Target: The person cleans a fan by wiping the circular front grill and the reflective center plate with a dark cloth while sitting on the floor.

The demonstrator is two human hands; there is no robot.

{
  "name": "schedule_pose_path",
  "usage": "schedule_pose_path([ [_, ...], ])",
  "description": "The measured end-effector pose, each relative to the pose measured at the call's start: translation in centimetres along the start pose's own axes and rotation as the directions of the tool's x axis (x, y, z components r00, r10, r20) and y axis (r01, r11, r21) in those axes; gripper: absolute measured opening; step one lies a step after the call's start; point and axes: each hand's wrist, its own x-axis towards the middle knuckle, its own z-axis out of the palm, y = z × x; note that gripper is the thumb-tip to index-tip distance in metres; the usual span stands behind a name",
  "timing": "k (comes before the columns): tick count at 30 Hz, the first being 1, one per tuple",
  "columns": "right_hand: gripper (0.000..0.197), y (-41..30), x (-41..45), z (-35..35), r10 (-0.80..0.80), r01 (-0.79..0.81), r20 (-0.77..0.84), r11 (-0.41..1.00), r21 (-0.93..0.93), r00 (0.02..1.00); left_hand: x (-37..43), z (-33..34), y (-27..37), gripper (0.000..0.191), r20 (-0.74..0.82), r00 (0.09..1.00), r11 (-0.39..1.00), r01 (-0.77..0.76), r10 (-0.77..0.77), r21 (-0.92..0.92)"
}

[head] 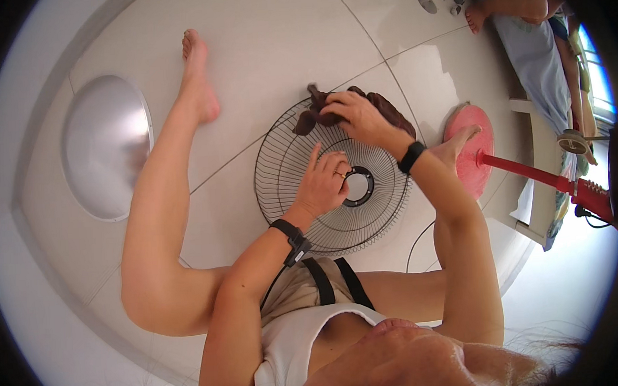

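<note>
A round wire fan grille (pixel 283 194) lies in front of me between my legs, with a black ring (pixel 369 188) at its centre. My left hand (pixel 324 179) rests on the grille beside that ring, its index finger stretched out and the others curled. Whether those fingers grip the wires is hard to see. At the grille's far edge, my right hand (pixel 360 115) holds a bunched dark brown cloth (pixel 326 112). Part of the cloth drapes over the rim to the right of that hand.
A shiny metal dome-shaped piece (pixel 108 150) lies on the tiled floor at left. At right, my foot rests on the red round base (pixel 474 134) of a fan stand with a red pole (pixel 525 169). Another person's foot (pixel 476 19) shows beyond. A thin cable (pixel 414 242) crosses the floor.
</note>
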Motion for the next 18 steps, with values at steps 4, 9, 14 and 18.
schedule_pose_path([
  [4,0.036,2.5,3.8,0.8,0.147,-0.152,0.064,0.985,0.082,0.987,-0.4,0.1,0.0,0.037,0.010,1.000,1.000,0.011,-0.012,0.021],
  [9,0.045,4.1,7.7,0.8,0.488,-0.477,0.129,0.872,-0.109,0.863,0.2,0.2,0.2,0.035,-0.039,0.999,1.000,-0.003,0.004,0.007],
  [14,0.039,-0.7,4.1,1.2,0.373,-0.368,0.028,0.922,-0.119,0.927,-0.4,0.2,-0.3,0.035,-0.068,0.998,1.000,0.013,-0.013,0.006],
  [18,0.036,-5.3,-3.6,2.1,0.217,-0.243,-0.181,0.961,-0.133,0.959,-0.1,-0.1,0.2,0.038,-0.125,0.992,1.000,-0.009,0.010,0.010],
])
